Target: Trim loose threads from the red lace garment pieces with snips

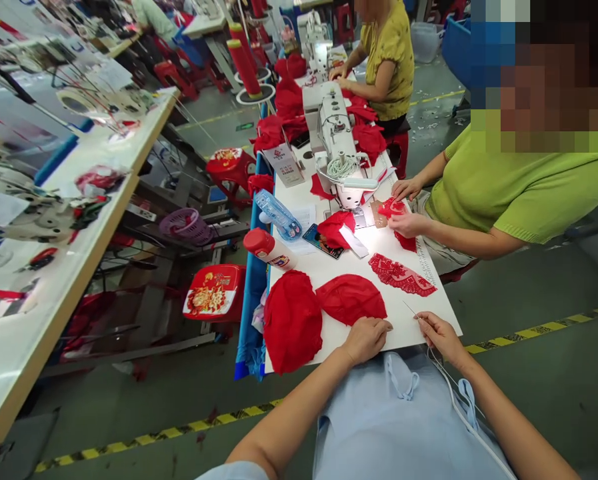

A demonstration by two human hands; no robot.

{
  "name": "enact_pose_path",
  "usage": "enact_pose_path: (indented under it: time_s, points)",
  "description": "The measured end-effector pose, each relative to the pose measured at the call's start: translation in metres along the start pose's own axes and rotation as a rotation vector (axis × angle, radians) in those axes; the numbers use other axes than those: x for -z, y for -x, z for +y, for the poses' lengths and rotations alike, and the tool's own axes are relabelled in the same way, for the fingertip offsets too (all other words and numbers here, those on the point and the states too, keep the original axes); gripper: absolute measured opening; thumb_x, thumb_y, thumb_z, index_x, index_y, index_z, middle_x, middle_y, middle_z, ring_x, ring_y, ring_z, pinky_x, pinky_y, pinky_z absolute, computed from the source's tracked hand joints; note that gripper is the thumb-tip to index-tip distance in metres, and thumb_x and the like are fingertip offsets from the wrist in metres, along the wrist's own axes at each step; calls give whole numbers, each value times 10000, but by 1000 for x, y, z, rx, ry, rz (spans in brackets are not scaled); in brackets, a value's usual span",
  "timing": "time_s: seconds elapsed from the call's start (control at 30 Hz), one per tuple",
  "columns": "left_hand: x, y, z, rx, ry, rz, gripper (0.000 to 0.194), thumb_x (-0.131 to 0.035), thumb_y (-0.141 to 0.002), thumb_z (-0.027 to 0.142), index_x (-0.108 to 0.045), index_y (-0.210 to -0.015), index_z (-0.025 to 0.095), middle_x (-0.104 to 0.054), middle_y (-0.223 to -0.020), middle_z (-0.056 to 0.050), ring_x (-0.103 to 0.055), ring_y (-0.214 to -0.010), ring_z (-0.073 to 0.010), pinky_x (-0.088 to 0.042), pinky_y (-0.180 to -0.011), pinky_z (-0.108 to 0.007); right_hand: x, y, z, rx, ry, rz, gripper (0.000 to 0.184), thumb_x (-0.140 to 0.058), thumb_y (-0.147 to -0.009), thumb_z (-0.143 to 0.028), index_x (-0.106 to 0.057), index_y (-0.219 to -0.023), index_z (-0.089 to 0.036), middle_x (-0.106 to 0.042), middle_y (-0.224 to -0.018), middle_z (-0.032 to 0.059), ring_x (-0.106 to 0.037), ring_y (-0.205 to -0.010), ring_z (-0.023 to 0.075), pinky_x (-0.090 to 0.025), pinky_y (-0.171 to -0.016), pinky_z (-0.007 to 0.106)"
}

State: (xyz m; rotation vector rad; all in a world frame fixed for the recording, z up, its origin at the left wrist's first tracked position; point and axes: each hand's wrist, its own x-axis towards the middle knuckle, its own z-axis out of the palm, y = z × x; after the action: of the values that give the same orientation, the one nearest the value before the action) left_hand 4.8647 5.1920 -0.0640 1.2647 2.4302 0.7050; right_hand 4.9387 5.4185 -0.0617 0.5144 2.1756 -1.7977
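My left hand [369, 339] rests at the table's front edge, fingers loosely bent, with nothing visible in them. It touches or lies right beside the lower edge of a red cup-shaped fabric piece [353, 298]. A larger red fabric piece [293, 322] lies to its left. My right hand [441, 340] is closed in a pinch at the front right edge. From its fingertips a thin dark strand [409, 309] sticks out over the table; whether it is thread or wire I cannot tell. A red lace piece [403, 275] lies flat beyond this hand.
A co-worker in a green top holds red lace [393, 208] beside a sewing machine [336, 133]. A red-capped bottle [271, 249], a clear blue case [279, 215] and a phone [323, 241] stand or lie on the table [403, 327]. A white cord [459, 410] hangs by my right arm.
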Motion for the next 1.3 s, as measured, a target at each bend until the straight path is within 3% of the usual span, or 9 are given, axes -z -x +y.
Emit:
enact_pose_path:
  time_s: [0.23,0.37,0.5,0.63,0.83,0.93,1.07,1.17,1.3]
  points:
    - [18,9,18,-56,-13,-66,243,-468,-888,159,-610,-1077,215,-700,-942,-28,-633,-836,-166,-432,-720,-289,0,4,-6,58,82,-19,378,-475,-834,-592,-558,-913,-231,-473,-587,-59,-466,-487,133,-383,-481,258]
    - [31,21,28,-71,-9,-72,235,-486,-894,187,-614,-1085,234,-685,-949,-21,-618,-864,-172,-433,-731,-295,7,18,-20,118,558,-124,274,-385,-908,-432,-574,-853,-241,-656,-804,25,-595,-705,195,-447,-650,306]
    - [41,31,14,114,-112,19,283,-446,-894,151,-603,-1125,190,-655,-1007,-83,-595,-921,-217,-474,-799,-352,14,33,-28,111,761,-223,286,-326,-917,-342,-586,-1006,-264,-702,-1055,57,-659,-878,228,-472,-733,323]
    - [39,36,-3,270,-186,86,378,-411,-876,111,-560,-1217,176,-626,-1082,-125,-579,-970,-252,-487,-841,-408,14,42,-34,60,761,-276,219,-381,-903,-388,-559,-882,-262,-713,-890,37,-648,-740,217,-448,-626,295]
    - [27,41,4,249,-36,39,336,-453,-874,145,-578,-1187,155,-622,-1045,-124,-598,-921,-246,-512,-818,-400,7,46,-44,59,765,-289,247,-332,-915,-392,-505,-802,-258,-676,-783,26,-603,-664,201,-425,-595,288]
    - [24,39,0,315,138,179,291,-440,-873,118,-589,-1115,182,-626,-1028,-104,-602,-943,-222,-517,-848,-397,4,46,-45,81,738,-286,264,-333,-919,-386,-551,-835,-263,-697,-859,35,-631,-721,207,-449,-631,295]
    - [24,25,-19,614,690,465,284,-453,-855,94,-538,-1109,190,-644,-993,-74,-634,-845,-156,-540,-810,-357,2,49,-45,85,723,-296,299,-324,-928,-393,-588,-865,-265,-703,-936,47,-642,-758,217,-464,-654,309]
    - [30,8,-27,844,1160,491,252,-555,-842,155,-512,-1089,175,-646,-884,-34,-624,-686,-100,-537,-699,-277,-1,51,-43,88,715,-319,328,-294,-947,-401,-579,-873,-254,-692,-923,55,-626,-751,213,-462,-670,317]
    - [36,-7,-25,891,1326,447,348,-753,-713,275,-528,-955,167,-574,-657,45,-566,-569,-83,-459,-565,-213,-5,53,-45,88,712,-327,306,-300,-953,-377,-566,-869,-252,-680,-901,47,-611,-746,208,-449,-673,318]
